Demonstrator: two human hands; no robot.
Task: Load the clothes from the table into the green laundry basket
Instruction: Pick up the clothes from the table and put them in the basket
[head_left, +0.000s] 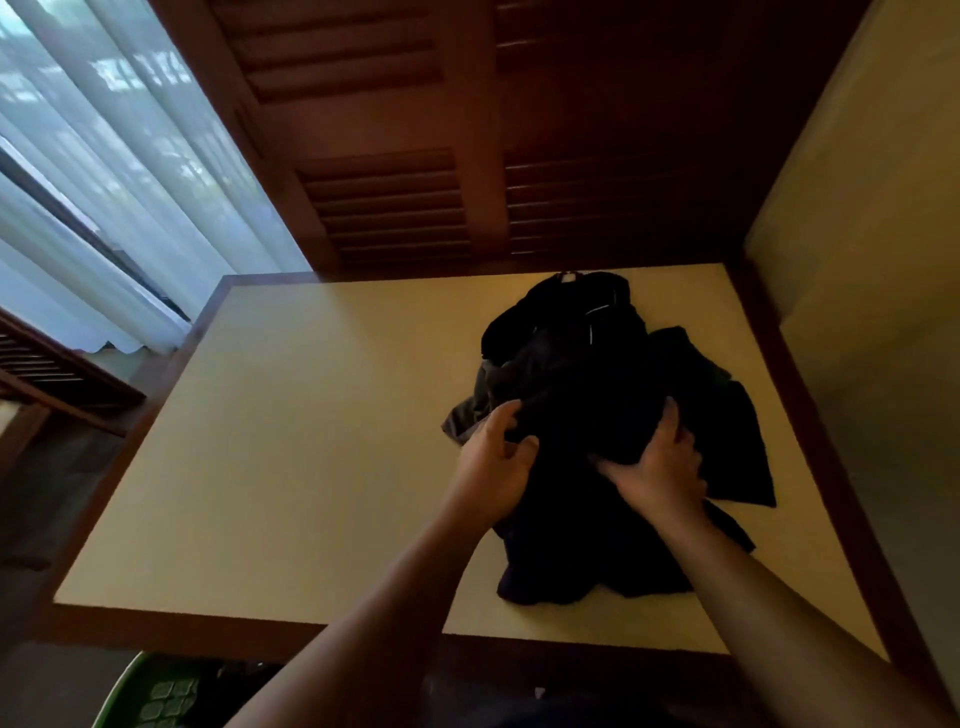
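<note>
Dark clothes (582, 374) gripped by left hand (493, 462); right hand (660, 467); no legible writing.

A table (311, 441) with a pale yellow top and dark wood edging fills the middle of the room. Behind its far edge stand dark reddish wooden doors (389, 208) with 2 louvred panels side by side. At far left, a sheer white curtain (104, 156) lets in cool daylight, and a dark window frame (78, 223) shows through it. A slatted wooden piece (52, 374) sits at left under the curtain. A plain yellowish wall (857, 208) rises on the right. The grey floor (41, 519) at near left lies in shadow.
</note>
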